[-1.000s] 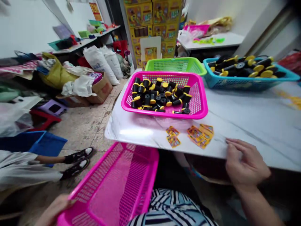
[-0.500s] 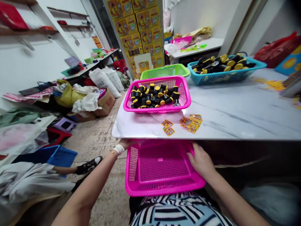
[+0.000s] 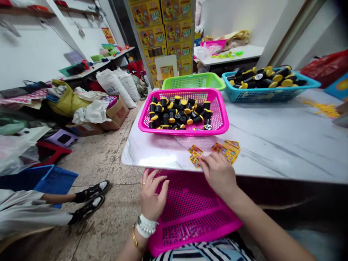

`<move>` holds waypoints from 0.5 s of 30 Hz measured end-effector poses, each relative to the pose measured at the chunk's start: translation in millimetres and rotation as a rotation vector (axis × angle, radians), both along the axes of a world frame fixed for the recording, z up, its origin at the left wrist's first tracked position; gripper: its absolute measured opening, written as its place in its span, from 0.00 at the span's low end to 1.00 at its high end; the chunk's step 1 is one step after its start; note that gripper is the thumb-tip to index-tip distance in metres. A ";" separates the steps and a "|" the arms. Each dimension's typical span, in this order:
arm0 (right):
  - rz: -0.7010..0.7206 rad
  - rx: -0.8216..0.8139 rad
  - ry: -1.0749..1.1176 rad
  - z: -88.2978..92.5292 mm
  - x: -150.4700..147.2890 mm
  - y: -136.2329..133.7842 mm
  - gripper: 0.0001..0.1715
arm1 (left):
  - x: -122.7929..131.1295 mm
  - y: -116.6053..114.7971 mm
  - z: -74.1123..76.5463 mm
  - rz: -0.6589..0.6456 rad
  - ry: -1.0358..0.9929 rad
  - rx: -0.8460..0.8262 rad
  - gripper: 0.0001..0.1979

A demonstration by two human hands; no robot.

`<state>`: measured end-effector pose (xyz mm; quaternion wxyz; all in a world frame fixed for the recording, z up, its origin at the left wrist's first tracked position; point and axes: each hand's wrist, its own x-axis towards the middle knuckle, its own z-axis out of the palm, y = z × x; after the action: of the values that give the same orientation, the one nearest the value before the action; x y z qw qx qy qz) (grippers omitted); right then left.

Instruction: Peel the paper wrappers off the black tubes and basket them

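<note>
An upper pink basket (image 3: 182, 132) stands on the table, holding several black cylinders with yellow caps (image 3: 172, 117). In front of it lie small printed orange cards (image 3: 196, 149), in a small group and a larger pile (image 3: 232, 146). My right hand (image 3: 221, 177) is over the table edge at these cards, its fingers bent together; whatever is between the fingertips is hidden. My left hand (image 3: 152, 194) holds nothing, fingers apart, above the left side of a lower pink basket (image 3: 190, 206). That basket is bare inside and rests at my lap, partly under the table edge.
Behind stand a green basket (image 3: 194, 81) and a blue basket (image 3: 269, 95) of larger black-and-yellow pieces. Yellow bits (image 3: 322, 107) lie at the right of the marble-patterned table (image 3: 277, 145). On the left, a person's feet (image 3: 91, 195) extend over the floor, beside a blue crate (image 3: 54, 181).
Both hands have left the rim of the lower basket. My right hand has moved up to the cards, and my left has lifted over the basket with its fingers spread.
</note>
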<state>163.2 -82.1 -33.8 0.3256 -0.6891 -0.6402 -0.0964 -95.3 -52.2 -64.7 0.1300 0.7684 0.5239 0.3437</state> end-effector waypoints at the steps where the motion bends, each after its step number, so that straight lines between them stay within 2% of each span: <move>1: 0.016 0.011 0.007 -3.7 -3.3 4.2 0.12 | 3.9 -1.9 7.7 0.000 -0.049 0.028 0.08; 4: 0.044 0.075 0.033 -10.1 -6.3 5.0 0.12 | 15.2 -6.8 26.3 -0.026 -0.182 -0.021 0.07; 7: 0.093 0.113 0.091 -7.9 -6.9 -3.1 0.10 | 31.3 -12.6 38.0 -0.077 -0.360 -0.247 0.07; 12: 0.236 0.162 0.322 0.6 -26.2 -27.1 0.04 | 61.7 -13.3 46.0 -0.218 -0.750 -0.731 0.13; 13: 0.238 0.149 0.388 1.9 -30.3 -31.6 0.02 | 65.2 -12.4 46.5 -0.237 -0.788 -0.782 0.13; 15: 0.206 0.071 0.584 4.3 -35.1 -37.2 0.09 | 69.0 -10.9 47.6 -0.257 -0.801 -0.819 0.13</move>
<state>128.1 -119.4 -29.5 0.5276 -0.6072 -0.5825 0.1168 -26.3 -63.1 -17.1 0.6450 0.5232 0.4265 0.3584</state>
